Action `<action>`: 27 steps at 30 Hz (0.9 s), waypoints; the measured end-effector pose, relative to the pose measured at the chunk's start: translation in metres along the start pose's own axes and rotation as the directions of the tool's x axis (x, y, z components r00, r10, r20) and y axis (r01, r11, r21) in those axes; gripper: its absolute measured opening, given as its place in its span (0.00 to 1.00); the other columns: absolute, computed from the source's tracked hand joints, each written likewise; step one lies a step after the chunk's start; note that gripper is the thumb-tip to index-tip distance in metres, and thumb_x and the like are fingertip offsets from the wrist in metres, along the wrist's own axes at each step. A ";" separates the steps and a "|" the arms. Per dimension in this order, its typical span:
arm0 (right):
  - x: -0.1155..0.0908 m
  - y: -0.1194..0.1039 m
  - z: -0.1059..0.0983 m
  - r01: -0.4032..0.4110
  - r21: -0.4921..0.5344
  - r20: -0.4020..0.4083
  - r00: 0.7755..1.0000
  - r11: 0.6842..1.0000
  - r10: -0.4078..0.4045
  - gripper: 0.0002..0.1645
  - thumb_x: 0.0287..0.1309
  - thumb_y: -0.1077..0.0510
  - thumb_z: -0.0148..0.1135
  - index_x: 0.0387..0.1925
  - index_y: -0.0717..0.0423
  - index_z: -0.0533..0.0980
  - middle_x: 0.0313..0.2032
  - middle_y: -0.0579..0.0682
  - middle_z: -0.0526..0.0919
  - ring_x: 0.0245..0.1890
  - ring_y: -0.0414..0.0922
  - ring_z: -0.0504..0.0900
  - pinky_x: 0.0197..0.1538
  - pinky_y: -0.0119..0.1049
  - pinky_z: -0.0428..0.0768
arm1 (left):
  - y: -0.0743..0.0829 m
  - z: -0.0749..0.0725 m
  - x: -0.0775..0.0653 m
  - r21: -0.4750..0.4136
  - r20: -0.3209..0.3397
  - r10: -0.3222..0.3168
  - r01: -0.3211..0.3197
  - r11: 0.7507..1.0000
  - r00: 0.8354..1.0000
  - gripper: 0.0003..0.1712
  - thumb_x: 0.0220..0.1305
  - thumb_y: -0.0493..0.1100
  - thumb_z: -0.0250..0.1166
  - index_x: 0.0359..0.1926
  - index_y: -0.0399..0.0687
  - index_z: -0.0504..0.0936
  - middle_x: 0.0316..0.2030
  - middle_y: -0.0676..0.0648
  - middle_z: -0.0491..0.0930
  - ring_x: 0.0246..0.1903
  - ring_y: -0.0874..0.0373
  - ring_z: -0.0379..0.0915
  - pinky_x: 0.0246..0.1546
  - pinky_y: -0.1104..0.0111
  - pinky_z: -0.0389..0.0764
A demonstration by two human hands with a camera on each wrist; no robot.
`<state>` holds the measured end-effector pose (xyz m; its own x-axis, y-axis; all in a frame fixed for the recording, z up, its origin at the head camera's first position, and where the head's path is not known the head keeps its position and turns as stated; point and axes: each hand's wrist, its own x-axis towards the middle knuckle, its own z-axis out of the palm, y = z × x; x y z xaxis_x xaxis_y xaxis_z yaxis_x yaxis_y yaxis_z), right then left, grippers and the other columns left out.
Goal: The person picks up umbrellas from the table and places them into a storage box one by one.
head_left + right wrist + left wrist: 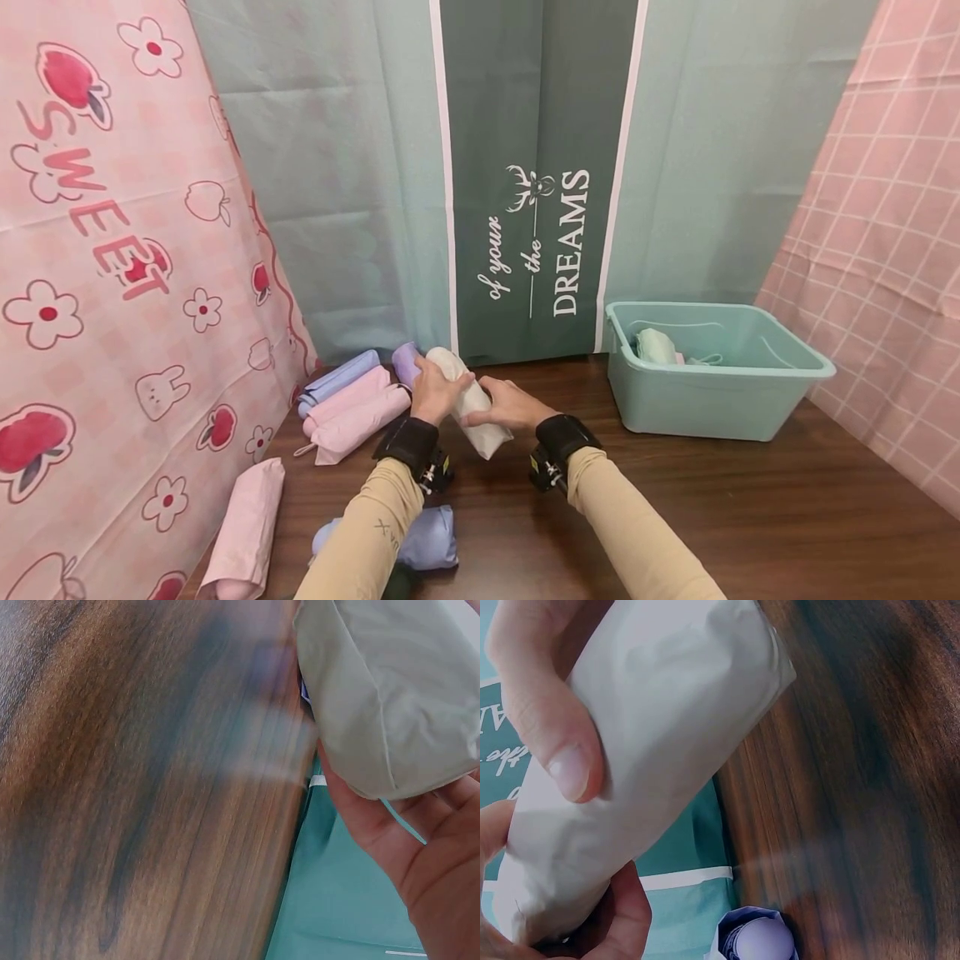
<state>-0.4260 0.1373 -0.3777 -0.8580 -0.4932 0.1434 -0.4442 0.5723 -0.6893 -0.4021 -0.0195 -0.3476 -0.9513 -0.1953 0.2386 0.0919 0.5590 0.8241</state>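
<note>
Both hands hold a white folded umbrella (487, 437) at a slant above the table, near the back curtain. My left hand (437, 392) grips its upper part; in the left wrist view thumb and fingers curl round the white cloth (652, 712). The right hand (516, 406) holds the lower part, its thumb lying along the side. In the right wrist view, the right fingers wrap beneath the umbrella's end (397, 712). Just left of the hands, a purple folded umbrella (405, 363) stands close by, its round knob (765, 940) showing in the left wrist view.
Pink umbrellas (360, 421) and a blue umbrella (341, 379) lie at the left back. Another pink umbrella (243, 525) is nearer, and a blue one (431, 540) lies under the left forearm. A teal bin (697, 408) at right contains a pale green umbrella (656, 346).
</note>
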 end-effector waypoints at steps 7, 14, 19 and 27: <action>0.001 0.005 0.004 0.025 0.001 -0.024 0.999 1.000 -0.025 0.27 0.48 0.46 0.73 0.42 0.59 0.74 0.31 0.48 0.81 0.27 0.41 0.82 0.30 0.35 0.81 | -0.001 0.002 -0.001 0.024 0.011 -0.005 0.004 1.000 1.000 0.49 0.59 0.46 0.75 0.64 0.22 0.54 0.46 0.20 0.77 0.49 0.29 0.78 0.50 0.45 0.76; 0.002 0.004 -0.007 0.055 -0.028 -0.115 0.992 0.998 -0.058 0.26 0.49 0.48 0.73 0.41 0.62 0.75 0.30 0.49 0.82 0.26 0.41 0.82 0.28 0.36 0.81 | 0.001 -0.002 0.002 -0.011 0.041 0.054 -0.054 0.999 0.998 0.51 0.69 0.53 0.63 0.71 0.20 0.46 0.55 0.17 0.72 0.55 0.28 0.74 0.55 0.44 0.74; 0.001 0.004 -0.033 0.045 -0.058 -0.209 0.976 0.997 -0.057 0.27 0.51 0.48 0.73 0.42 0.64 0.75 0.31 0.53 0.83 0.27 0.44 0.83 0.29 0.37 0.80 | -0.002 -0.011 0.007 -0.051 0.044 0.092 -0.089 0.995 0.995 0.44 0.76 0.56 0.51 0.72 0.22 0.49 0.59 0.18 0.70 0.62 0.29 0.68 0.63 0.45 0.67; -0.013 -0.001 -0.107 -0.048 -0.005 -0.310 0.950 0.999 0.044 0.32 0.56 0.48 0.72 0.52 0.66 0.72 0.39 0.62 0.83 0.31 0.52 0.85 0.28 0.41 0.84 | -0.025 -0.038 0.017 -0.032 0.033 0.049 -0.048 0.998 0.998 0.38 0.78 0.54 0.47 0.71 0.25 0.53 0.67 0.21 0.62 0.67 0.30 0.60 0.68 0.46 0.60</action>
<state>-0.4423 0.2130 -0.3022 -0.9142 -0.2406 0.3262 -0.4043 0.5986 -0.6915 -0.4097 -0.0671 -0.3449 -0.9548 -0.1413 0.2616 0.1467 0.5413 0.8279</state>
